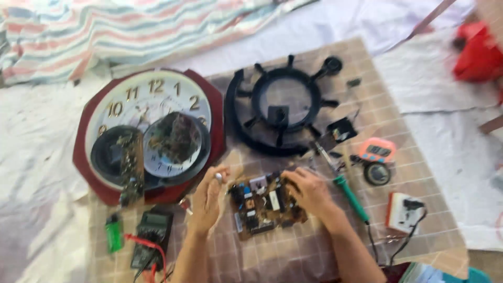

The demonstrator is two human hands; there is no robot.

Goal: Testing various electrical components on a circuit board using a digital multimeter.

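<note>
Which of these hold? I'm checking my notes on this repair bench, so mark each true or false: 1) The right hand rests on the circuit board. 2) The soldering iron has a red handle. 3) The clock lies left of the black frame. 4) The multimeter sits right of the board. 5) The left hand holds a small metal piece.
1) True: the right hand lies on the circuit board.
2) False: the soldering iron has a green handle.
3) True: the clock lies left of the black frame.
4) False: the multimeter sits left of the board, beside a green lighter.
5) True: the left hand pinches a small metal piece, too blurred to identify.
</note>
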